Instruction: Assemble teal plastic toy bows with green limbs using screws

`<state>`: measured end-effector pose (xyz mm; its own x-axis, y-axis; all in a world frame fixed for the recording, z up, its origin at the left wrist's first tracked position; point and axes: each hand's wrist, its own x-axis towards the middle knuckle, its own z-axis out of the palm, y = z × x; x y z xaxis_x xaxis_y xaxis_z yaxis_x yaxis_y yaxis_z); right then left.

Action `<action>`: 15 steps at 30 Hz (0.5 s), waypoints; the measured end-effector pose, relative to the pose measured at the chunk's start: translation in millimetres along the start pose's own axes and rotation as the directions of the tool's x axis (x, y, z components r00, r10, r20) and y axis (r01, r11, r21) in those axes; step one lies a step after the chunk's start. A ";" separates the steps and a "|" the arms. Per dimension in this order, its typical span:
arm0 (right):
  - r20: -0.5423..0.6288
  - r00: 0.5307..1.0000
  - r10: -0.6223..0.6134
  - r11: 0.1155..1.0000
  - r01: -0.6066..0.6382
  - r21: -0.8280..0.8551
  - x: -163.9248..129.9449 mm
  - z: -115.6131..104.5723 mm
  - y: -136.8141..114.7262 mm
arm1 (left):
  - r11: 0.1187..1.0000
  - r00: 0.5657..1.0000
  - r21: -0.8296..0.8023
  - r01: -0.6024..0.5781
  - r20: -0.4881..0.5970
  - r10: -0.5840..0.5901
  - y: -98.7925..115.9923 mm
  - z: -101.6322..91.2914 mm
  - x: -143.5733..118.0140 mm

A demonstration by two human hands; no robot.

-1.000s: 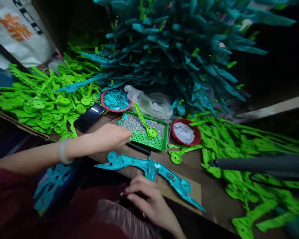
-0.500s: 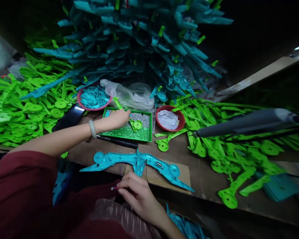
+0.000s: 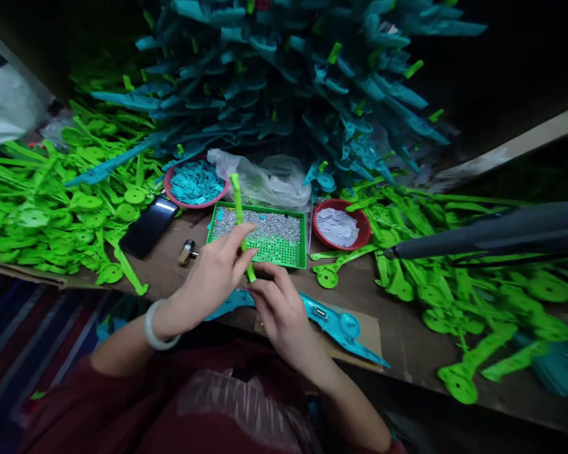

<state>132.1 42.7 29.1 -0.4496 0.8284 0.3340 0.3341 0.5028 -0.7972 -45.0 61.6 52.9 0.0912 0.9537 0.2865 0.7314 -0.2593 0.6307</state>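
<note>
My left hand (image 3: 211, 271) grips a long, narrow light-green plastic part (image 3: 238, 198), which it keeps nearly upright in front of the tray. Closed fingertips of my right hand (image 3: 284, 315) meet that part's lower end; whether they also pinch a thin wire is hidden. Under both hands lies a blue bow-shaped plastic shell (image 3: 334, 325) with a small metal cylinder set in its right arm. My hands cover the shell's middle. Just beyond them is a green perforated tray (image 3: 304, 246) of small metal pieces, probably screws.
Green plastic parts are heaped at left (image 3: 52, 208) and right (image 3: 454, 252). Blue shells (image 3: 274, 94) pile high behind. A pink bowl (image 3: 170, 192), a red bowl (image 3: 366, 236) and a phone (image 3: 149, 227) surround the tray. A grey pen-shaped power tool (image 3: 483, 233) juts in from the right.
My left hand has drawn back from above the tray with the green part, now turned more upright. My right hand has risen to meet it; the pink-purple bit it held no longer shows clearly.
</note>
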 end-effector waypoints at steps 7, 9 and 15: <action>-0.197 0.945 -0.262 0.947 0.212 -0.241 -8.4 60.2 -0.1 | 0.988 0.945 0.014 0.154 -0.293 -0.143 -18.9 16.6 -31.7; -0.235 0.905 -0.355 0.916 0.286 -0.283 -15.6 77.7 3.8 | 0.972 0.937 0.080 0.222 -0.294 -0.190 -26.9 15.0 -30.9; -0.218 0.856 -0.469 0.861 0.388 -0.329 -10.4 91.6 13.6 | 0.937 0.912 0.105 0.334 -0.286 -0.293 -41.2 8.7 -36.4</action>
<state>65.5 18.3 -31.2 -0.3607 0.5274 0.7693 0.3859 0.8353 -0.3917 -72.6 38.9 10.2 -0.3244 0.9026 0.2829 0.7863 0.0911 0.6110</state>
